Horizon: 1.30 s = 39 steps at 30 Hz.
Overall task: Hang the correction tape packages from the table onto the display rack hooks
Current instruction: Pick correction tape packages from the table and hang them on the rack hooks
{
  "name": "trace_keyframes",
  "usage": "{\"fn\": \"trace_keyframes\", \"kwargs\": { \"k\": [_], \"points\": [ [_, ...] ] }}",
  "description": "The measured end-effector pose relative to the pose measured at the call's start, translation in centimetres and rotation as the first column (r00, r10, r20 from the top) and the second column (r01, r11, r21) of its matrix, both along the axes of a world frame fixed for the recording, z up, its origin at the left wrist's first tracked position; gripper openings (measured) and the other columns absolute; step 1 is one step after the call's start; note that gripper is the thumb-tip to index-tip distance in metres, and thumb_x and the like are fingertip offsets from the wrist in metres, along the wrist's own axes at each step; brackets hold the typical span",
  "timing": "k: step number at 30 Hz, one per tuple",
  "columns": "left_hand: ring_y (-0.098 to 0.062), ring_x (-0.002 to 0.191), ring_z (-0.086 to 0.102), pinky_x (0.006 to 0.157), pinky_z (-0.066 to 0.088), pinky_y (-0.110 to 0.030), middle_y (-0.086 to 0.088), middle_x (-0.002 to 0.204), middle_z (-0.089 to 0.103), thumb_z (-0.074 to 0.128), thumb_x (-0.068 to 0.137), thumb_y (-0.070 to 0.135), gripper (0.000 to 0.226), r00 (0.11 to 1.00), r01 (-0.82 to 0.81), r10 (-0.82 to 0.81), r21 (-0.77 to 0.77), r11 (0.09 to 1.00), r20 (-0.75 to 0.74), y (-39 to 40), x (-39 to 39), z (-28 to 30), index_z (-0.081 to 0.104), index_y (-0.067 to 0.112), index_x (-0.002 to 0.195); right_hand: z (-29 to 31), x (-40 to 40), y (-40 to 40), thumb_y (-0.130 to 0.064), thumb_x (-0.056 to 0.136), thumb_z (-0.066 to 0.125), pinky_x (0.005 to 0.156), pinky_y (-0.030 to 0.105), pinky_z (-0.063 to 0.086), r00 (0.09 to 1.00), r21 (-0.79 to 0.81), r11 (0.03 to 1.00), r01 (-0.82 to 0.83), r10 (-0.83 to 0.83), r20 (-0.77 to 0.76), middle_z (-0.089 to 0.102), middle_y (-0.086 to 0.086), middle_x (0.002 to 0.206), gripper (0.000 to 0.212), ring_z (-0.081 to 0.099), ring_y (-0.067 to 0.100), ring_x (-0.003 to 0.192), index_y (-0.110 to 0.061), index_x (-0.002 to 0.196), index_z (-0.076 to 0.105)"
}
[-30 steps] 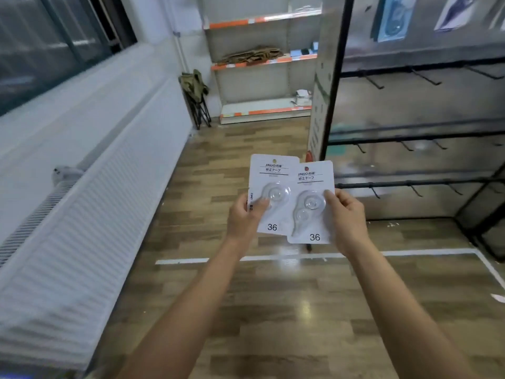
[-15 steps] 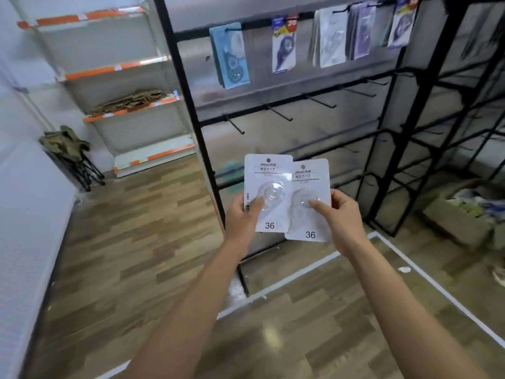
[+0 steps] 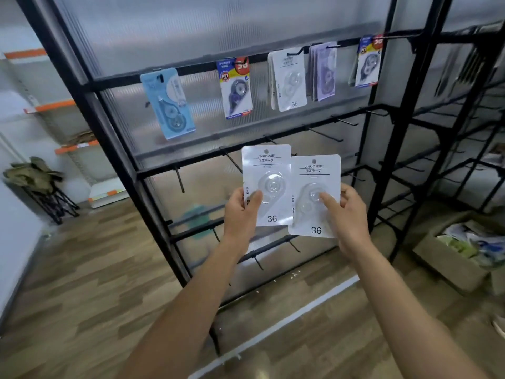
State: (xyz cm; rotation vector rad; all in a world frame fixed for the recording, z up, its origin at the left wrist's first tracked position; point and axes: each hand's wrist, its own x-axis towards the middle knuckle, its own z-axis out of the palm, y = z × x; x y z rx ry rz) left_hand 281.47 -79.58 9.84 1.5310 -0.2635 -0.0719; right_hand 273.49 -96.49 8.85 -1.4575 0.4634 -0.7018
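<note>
My left hand [image 3: 241,212] pinches a white correction tape package [image 3: 269,170] marked 36 by its lower left edge. My right hand [image 3: 345,214] pinches a second identical white package [image 3: 317,173], which overlaps the first one's right edge. Both are held upright in front of the black display rack [image 3: 379,160]. On the rack's top bar hang a light blue package [image 3: 169,105], a dark blue one [image 3: 236,88], a stack of white ones [image 3: 289,80], purple ones [image 3: 323,72] and another dark blue one [image 3: 369,62]. Bare hooks [image 3: 325,134] line the lower bars.
A cardboard box [image 3: 451,263] with mixed packages sits on the wooden floor at the right. A folded chair [image 3: 41,184] and orange-edged shelves [image 3: 76,149] stand at the left. A white line [image 3: 300,315] runs across the floor below the rack.
My view has swung right and come closer to the rack, so the hanging packages fill the upper frame. Both hands keep holding their packages side by side.
</note>
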Motion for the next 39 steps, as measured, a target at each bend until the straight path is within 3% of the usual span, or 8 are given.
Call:
{"fn": "trace_keyframes", "kwargs": {
  "k": [3, 10, 12, 15, 18, 23, 28, 39],
  "points": [
    [-0.009, 0.076, 0.068, 0.058, 0.053, -0.021, 0.0, 0.094, 0.069, 0.057, 0.095, 0.018, 0.006, 0.999, -0.052, 0.053, -0.073, 0.996, 0.01, -4.1, 1.0, 0.8, 0.06, 0.021, 0.098, 1.3, 1.7, -4.5, -0.022, 0.085, 0.066, 0.07, 0.026, 0.052, 0.999, -0.007, 1.0, -0.014, 0.014, 0.036, 0.069, -0.003, 0.1, 0.024, 0.066, 0.005, 0.083, -0.03, 0.103, 0.052],
    [-0.012, 0.085, 0.067, 0.071, 0.056, -0.027, 0.005, 0.094, 0.069, 0.058, 0.095, 0.025, 0.006, 0.985, -0.151, 0.159, -0.113, 0.982, 0.063, -11.1, 3.7, 2.7, 0.059, 0.03, 0.097, 4.1, 5.6, -12.0, -0.017, 0.086, 0.062, 0.058, 0.007, 0.044, 0.995, -0.114, 0.993, -0.026, 0.037, 0.094, 0.061, -0.018, 0.096, 0.041, 0.06, -0.009, 0.075, -0.034, 0.119, 0.045],
    [-0.013, 0.084, 0.066, 0.073, 0.057, -0.029, 0.006, 0.091, 0.068, 0.057, 0.095, 0.024, 0.005, 0.977, -0.187, 0.197, -0.12, 0.975, 0.076, -12.2, 4.8, 3.1, 0.06, 0.028, 0.096, 4.6, 6.9, -13.2, -0.017, 0.087, 0.06, 0.063, 0.012, 0.046, 0.993, -0.154, 0.987, -0.049, 0.064, 0.095, 0.062, -0.013, 0.094, 0.046, 0.059, -0.005, 0.073, -0.038, 0.125, 0.045],
    [-0.017, 0.086, 0.064, 0.078, 0.054, -0.033, 0.003, 0.091, 0.068, 0.057, 0.095, 0.023, 0.005, 0.966, -0.233, 0.246, -0.136, 0.963, 0.081, -13.4, 7.1, 3.4, 0.061, 0.027, 0.093, 5.3, 9.6, -14.5, -0.015, 0.088, 0.06, 0.082, 0.024, 0.051, 0.988, -0.181, 0.98, -0.082, 0.104, 0.111, 0.063, -0.007, 0.113, 0.041, 0.062, 0.006, 0.096, -0.032, 0.125, 0.052],
    [-0.012, 0.08, 0.061, 0.072, 0.052, -0.025, 0.007, 0.086, 0.067, 0.058, 0.094, 0.024, 0.007, 0.951, -0.271, 0.288, -0.143, 0.952, 0.113, -14.3, 9.6, 3.9, 0.061, 0.027, 0.089, 6.8, 12.6, -15.2, -0.015, 0.088, 0.061, 0.085, 0.012, 0.047, 0.982, -0.228, 0.97, -0.084, 0.12, 0.146, 0.058, -0.017, 0.111, 0.038, 0.057, -0.005, 0.099, -0.025, 0.124, 0.055],
    [-0.011, 0.078, 0.06, 0.07, 0.051, -0.026, 0.004, 0.087, 0.067, 0.059, 0.093, 0.023, 0.003, 0.944, -0.276, 0.304, -0.199, 0.941, 0.127, -15.5, 14.3, 5.5, 0.061, 0.023, 0.091, 10.3, 18.0, -16.1, -0.023, 0.089, 0.061, 0.095, 0.042, 0.05, 0.967, -0.303, 0.948, -0.1, 0.164, 0.193, 0.061, -0.002, 0.12, 0.032, 0.059, 0.018, 0.107, -0.036, 0.117, 0.052],
    [-0.002, 0.07, 0.061, 0.061, 0.051, -0.016, 0.004, 0.086, 0.065, 0.059, 0.094, 0.022, 0.003, 0.926, -0.269, 0.307, -0.187, 0.945, 0.218, -16.2, 17.2, 6.1, 0.059, 0.024, 0.092, 13.1, 22.7, -16.9, -0.025, 0.09, 0.06, 0.101, 0.032, 0.045, 0.961, -0.349, 0.935, -0.061, 0.15, 0.233, 0.058, -0.015, 0.119, 0.034, 0.054, 0.007, 0.114, -0.027, 0.123, 0.057],
    [0.007, 0.061, 0.057, 0.054, 0.045, -0.01, 0.005, 0.079, 0.061, 0.058, 0.094, 0.023, 0.006, 0.83, -0.449, 0.494, -0.214, 0.868, 0.258, -16.8, 20.4, 6.3, 0.056, 0.022, 0.088, 13.4, 27.4, -18.5, -0.019, 0.09, 0.06, 0.102, 0.028, 0.045, 0.942, -0.4, 0.904, -0.152, 0.255, 0.218, 0.062, -0.013, 0.112, 0.032, 0.057, 0.002, 0.11, -0.016, 0.122, 0.063]
  ]
}}
